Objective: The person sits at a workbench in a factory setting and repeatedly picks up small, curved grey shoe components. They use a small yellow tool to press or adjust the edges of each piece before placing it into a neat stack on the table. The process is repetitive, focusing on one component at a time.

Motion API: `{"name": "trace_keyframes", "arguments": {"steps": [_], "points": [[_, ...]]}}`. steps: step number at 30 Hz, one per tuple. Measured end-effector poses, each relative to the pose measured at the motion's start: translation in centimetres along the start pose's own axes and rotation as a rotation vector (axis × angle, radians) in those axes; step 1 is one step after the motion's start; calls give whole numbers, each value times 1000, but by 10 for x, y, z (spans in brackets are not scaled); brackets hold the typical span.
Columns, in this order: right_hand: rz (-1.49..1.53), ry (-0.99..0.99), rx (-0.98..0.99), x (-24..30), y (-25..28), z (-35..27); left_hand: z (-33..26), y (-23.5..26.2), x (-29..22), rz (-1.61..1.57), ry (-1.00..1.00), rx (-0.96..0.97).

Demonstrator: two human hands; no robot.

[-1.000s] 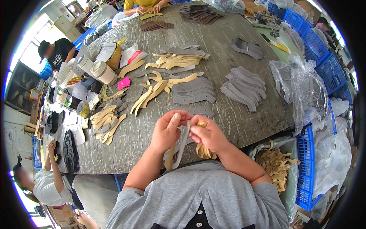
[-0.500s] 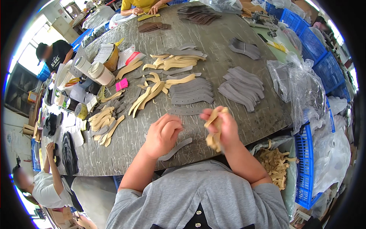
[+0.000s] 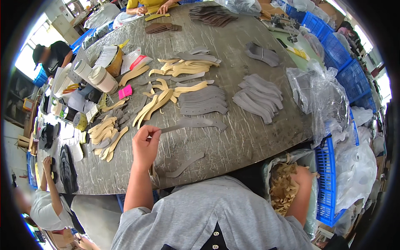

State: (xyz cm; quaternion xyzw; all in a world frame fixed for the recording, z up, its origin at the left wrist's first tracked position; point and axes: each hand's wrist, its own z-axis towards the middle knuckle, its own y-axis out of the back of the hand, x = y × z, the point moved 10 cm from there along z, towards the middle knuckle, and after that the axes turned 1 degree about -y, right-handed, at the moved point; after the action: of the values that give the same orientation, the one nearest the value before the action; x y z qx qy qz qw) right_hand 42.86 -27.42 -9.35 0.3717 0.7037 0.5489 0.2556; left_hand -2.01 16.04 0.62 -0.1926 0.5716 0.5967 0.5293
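Your left hand (image 3: 146, 143) pinches the end of a long grey strip (image 3: 192, 124) that lies flat near the table's (image 3: 250, 137) front edge. Keep the pinch tight and lift slowly, so the strip does not bend. Your right hand (image 3: 302, 177) is far off to the side, down in a bag of tan scraps (image 3: 285, 187) past the table's right front corner; I cannot tell if it holds any. A second grey strip (image 3: 185, 164) lies just by the front edge. Near the left edge stand tape rolls (image 3: 98, 77), a small pink box (image 3: 125, 91) and a white paper (image 3: 106, 54). Clear plastic bags (image 3: 323, 91) sit at the right edge, with blue crates (image 3: 354, 71) behind.
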Motion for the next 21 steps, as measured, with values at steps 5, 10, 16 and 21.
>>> {"name": "trace_keyframes", "arguments": {"steps": [5, 10, 16, 21], "points": [[522, 451, -469, 207, 103, -6, 9, -9, -4, -222, -15, -39], [381, 803, -348, 407, 57, 45, 5, 3, -10, -283, 154, -58], [-14, 823, -113, 454, 17, 42, -30, 58, 36, -257, 357, -176], [299, 949, -194, 417, 17, 6, -39, 24, 48, -237, 463, 20]]}}
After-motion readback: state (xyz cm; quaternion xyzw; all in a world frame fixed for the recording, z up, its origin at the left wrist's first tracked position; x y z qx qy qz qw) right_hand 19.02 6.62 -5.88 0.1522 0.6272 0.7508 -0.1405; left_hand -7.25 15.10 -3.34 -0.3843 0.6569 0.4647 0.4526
